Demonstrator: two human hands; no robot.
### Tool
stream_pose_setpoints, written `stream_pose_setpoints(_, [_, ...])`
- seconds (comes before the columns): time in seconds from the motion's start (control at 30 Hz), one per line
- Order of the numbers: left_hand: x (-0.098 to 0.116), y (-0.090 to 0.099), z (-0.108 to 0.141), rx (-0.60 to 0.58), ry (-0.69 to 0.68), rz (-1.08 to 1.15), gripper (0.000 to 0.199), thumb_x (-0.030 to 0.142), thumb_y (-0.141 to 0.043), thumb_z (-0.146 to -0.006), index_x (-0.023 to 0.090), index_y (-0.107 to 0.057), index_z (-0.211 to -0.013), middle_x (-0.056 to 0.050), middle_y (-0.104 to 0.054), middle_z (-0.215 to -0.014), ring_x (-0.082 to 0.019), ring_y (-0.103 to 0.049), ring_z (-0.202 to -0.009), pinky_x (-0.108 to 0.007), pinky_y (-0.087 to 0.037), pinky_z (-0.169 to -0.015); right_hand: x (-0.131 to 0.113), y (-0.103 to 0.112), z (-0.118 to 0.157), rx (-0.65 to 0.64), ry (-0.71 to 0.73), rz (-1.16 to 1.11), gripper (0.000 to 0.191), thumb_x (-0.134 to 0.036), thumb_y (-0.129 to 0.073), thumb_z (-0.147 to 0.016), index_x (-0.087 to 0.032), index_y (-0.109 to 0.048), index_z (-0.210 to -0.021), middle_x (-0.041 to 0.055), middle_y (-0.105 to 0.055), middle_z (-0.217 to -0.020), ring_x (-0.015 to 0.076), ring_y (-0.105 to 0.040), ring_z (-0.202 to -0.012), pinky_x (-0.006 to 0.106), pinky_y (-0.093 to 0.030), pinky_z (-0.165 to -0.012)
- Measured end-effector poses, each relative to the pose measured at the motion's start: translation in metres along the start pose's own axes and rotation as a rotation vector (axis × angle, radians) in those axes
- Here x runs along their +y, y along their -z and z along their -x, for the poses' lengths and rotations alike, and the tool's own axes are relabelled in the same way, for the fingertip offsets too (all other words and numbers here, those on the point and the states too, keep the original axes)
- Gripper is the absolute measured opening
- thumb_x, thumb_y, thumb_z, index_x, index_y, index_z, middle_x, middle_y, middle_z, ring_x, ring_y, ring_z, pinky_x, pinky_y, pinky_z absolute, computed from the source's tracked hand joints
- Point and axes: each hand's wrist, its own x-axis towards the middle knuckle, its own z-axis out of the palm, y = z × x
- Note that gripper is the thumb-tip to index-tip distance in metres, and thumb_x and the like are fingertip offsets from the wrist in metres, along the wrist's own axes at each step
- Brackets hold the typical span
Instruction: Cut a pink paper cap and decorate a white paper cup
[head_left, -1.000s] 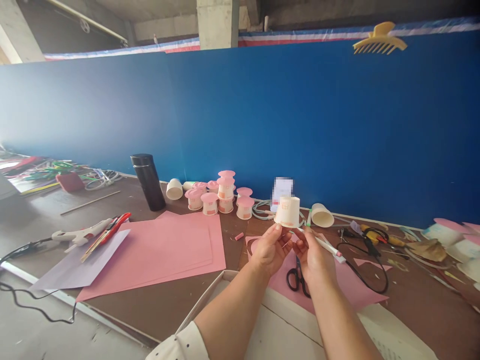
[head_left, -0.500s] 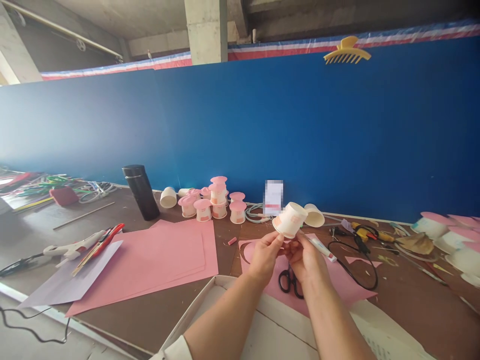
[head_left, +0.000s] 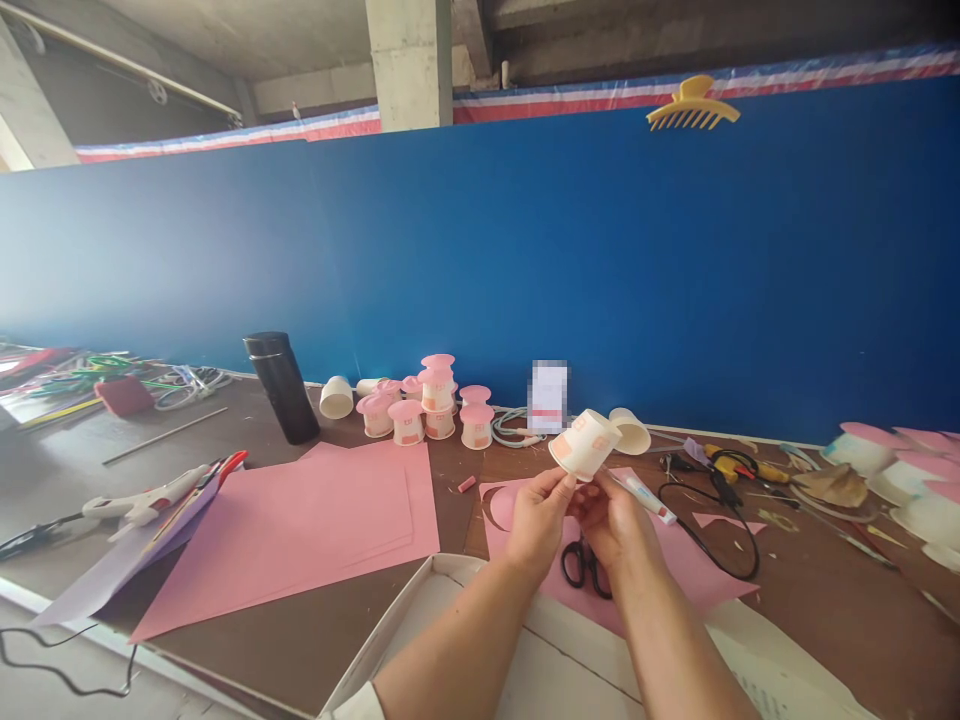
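Note:
A white paper cup point(head_left: 586, 445) with orange door and window patches is raised above the table, upside down and tilted. My left hand point(head_left: 541, 518) pinches its lower rim between thumb and fingers. My right hand point(head_left: 619, 520) is at the rim's other side, its fingers curled under the cup and partly hidden. Below the hands, black-handled scissors point(head_left: 574, 565) lie on a cut pink sheet point(head_left: 675, 565). Just behind the held cup, another plain paper cup point(head_left: 630, 431) lies on its side.
Pink-roofed cups point(head_left: 439, 400) stand stacked at the back, beside a black flask point(head_left: 282, 388). On the left are pink sheets point(head_left: 322, 530), a lilac sheet point(head_left: 112, 580) and a glue gun point(head_left: 150, 502). Cables point(head_left: 705, 550) and more cups point(head_left: 915, 480) lie right; a white box point(head_left: 405, 610) sits in front.
The held cup has turned, and its door and window patches now show more fully. Both hands stay nearly in place. The lilac sheet on the left has bent upward around the tools on it.

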Motion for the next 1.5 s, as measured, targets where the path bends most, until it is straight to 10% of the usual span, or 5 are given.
stream_pose_setpoints(0.3, [0.003,0.008,-0.004,0.049,0.206,0.437,0.028,0.034,-0.074,-0.068,0.015,-0.066,-0.087,-0.004,-0.063,-0.086,-0.006,-0.055,-0.065,-0.017,-0.044,-0.063,0.000,-0.002,0.002,0.109,0.125,0.032,0.035,-0.016,-0.079,-0.053,-0.020,-0.059,-0.081,-0.0069,-0.062,-0.075,0.0004,-0.046,-0.046,0.014,-0.045,-0.045])
stream_pose_setpoints(0.57, [0.011,0.017,-0.011,0.151,0.270,0.091,0.030,0.038,-0.069,-0.072,0.013,-0.068,-0.088,-0.010,-0.067,-0.093,-0.008,-0.056,-0.068,-0.021,-0.044,-0.064,0.001,-0.002,0.001,0.157,0.194,0.048,0.033,-0.011,-0.078,-0.050,-0.019,-0.060,-0.077,-0.0069,-0.061,-0.072,-0.0001,-0.042,-0.046,0.014,-0.043,-0.045])
stream_pose_setpoints(1.03, [0.021,0.018,-0.010,0.129,0.341,0.201,0.016,0.028,-0.064,-0.077,0.013,-0.066,-0.083,-0.009,-0.066,-0.092,-0.006,-0.054,-0.063,-0.017,-0.043,-0.059,0.005,-0.003,0.001,0.140,0.218,0.112,0.030,-0.014,-0.077,-0.052,-0.019,-0.058,-0.075,-0.0058,-0.061,-0.073,0.0004,-0.042,-0.048,0.014,-0.043,-0.045])
stream_pose_setpoints(1.3, [0.057,0.067,-0.022,0.456,0.039,-0.954,0.025,0.033,-0.047,-0.085,0.023,-0.068,-0.092,-0.007,-0.070,-0.093,-0.020,-0.059,-0.082,-0.029,-0.042,-0.067,0.008,0.000,0.000,0.207,0.266,0.265,0.033,-0.024,-0.078,-0.055,-0.020,-0.062,-0.083,-0.0067,-0.055,-0.060,0.0028,-0.042,-0.045,0.016,-0.041,-0.044])
stream_pose_setpoints(1.5, [0.068,0.091,-0.022,0.406,0.274,-1.521,0.026,0.023,-0.048,-0.079,0.024,-0.067,-0.096,-0.012,-0.066,-0.106,-0.028,-0.060,-0.096,-0.034,-0.042,-0.070,0.020,0.005,-0.001,0.200,0.210,0.456,0.033,-0.029,-0.078,-0.056,-0.019,-0.065,-0.085,-0.0063,-0.052,-0.047,0.0070,-0.044,-0.042,0.017,-0.036,-0.039])
